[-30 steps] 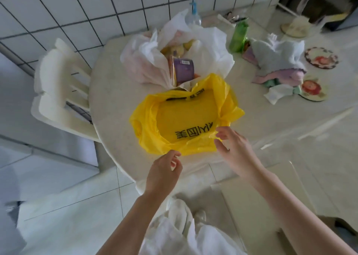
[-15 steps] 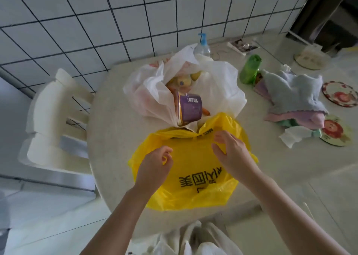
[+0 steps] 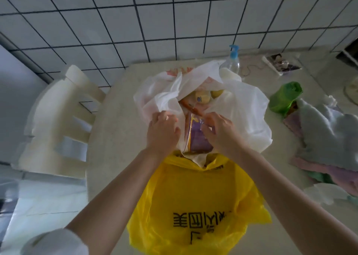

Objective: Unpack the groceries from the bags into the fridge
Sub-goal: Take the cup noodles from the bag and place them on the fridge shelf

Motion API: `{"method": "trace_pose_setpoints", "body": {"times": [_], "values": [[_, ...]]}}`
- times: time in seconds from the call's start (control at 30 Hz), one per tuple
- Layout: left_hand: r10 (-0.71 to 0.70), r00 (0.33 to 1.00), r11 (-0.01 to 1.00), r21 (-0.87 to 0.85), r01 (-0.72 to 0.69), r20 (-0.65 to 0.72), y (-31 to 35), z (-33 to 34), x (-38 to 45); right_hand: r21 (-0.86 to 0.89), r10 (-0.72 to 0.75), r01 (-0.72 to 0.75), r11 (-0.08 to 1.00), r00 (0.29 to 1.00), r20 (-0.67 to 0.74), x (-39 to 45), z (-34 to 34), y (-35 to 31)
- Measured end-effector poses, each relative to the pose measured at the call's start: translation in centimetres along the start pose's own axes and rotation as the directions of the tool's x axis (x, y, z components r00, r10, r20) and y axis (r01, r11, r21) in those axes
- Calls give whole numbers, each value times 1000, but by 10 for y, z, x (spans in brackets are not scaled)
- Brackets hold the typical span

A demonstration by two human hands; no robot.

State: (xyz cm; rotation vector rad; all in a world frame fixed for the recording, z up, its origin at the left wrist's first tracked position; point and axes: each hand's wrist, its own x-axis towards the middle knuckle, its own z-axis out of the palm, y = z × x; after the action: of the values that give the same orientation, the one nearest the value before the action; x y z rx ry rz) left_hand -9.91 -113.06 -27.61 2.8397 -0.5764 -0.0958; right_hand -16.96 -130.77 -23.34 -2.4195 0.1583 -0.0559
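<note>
Left hand [image 3: 162, 130] curled on the left edge of the white bag [image 3: 242, 115], pinching the thin plastic. Right hand [image 3: 219, 132] on the right side of the opening, fingers bent and closed on a clear wrapper over the purple tub [image 3: 197, 142]. Both hands close together, with the tub between them.

Purple tub lying on its side in the mouth of the white bag, at the near end. Deeper in the bag, yellow round fruits [image 3: 202, 97], one with a small sticker. White bag open, sitting in the middle of the table [image 3: 116, 123].

Just near of it, a yellow bag [image 3: 193, 196] lying flat with black writing on it, touching the white bag.

Far behind the white bag, a clear bottle with a blue pump [image 3: 233, 60]. To the right, a green bag roll [image 3: 284, 97] and a pile of soft cloths [image 3: 325, 130]. To the left, a white chair [image 3: 58, 119] by the tiled wall [image 3: 155, 22].
</note>
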Motion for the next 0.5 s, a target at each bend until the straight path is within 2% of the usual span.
{"method": "trace_pose_setpoints", "body": {"times": [0.1,0.2,0.3,0.43,0.5], "values": [[-209,978,978,21,208,20,11,8,19,-43,-52,56,998,995,88,47,10,12],[-384,920,920,-47,388,79,17,16,36,-140,-119,143,980,978,169,92,23,19],[-460,882,883,-50,466,97,18,25,48,-297,-222,294,908,941,254,131,38,25],[-580,814,812,-88,577,-20,6,47,56,-439,-329,501,746,850,412,169,63,30],[-585,809,803,-168,571,-46,-3,50,56,-456,-355,569,685,807,473,181,73,27]]}}
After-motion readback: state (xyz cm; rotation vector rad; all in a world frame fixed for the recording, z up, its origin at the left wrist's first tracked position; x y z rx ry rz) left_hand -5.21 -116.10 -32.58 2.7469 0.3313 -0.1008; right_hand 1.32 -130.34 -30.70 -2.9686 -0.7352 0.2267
